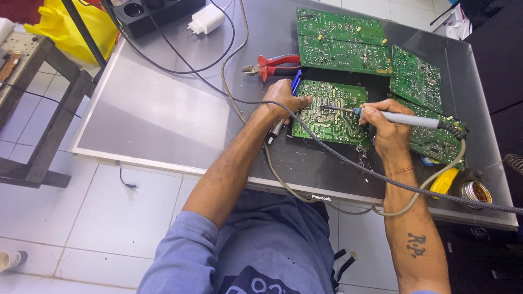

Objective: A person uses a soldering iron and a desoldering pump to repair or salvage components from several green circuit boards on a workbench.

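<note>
A: Circuit board point(327, 117), green, solder side up. Where does it sit?

B: Centre-right of the grey metal sheet point(158, 109) that serves as worktop, the biggest item. Board lies flat on a dark patch of it, w/ solder crumbs near its near edge.

A: Other boards?

B: Long green board point(340, 38) at far centre; square green board point(417, 76) to the right of it; a fourth green board point(436, 139) at right, partly under the right hand. All just beside one another.

A: Hands?

B: Left hand point(283, 98) rests on the left edge of the circuit board, fingers curled, thumb pressed on the board; closed round a pen-like tool w/ blue top point(296, 81), lower end hidden under the wrist. Right hand point(384, 128) grips a soldering iron point(406, 118), grey handle, tip touching the circuit board near its centre. Braided cord point(348, 160) crosses from left hand towards the near right.

A: Smaller items?

B: Black power strip point(147, 16) far left w/ white charger point(206, 20) beside it. Red-handled cutters point(272, 66) just beyond the left hand. Round flux tin point(475, 191) near right, yellow item point(444, 181) beside it; can't tell what that is.
</note>
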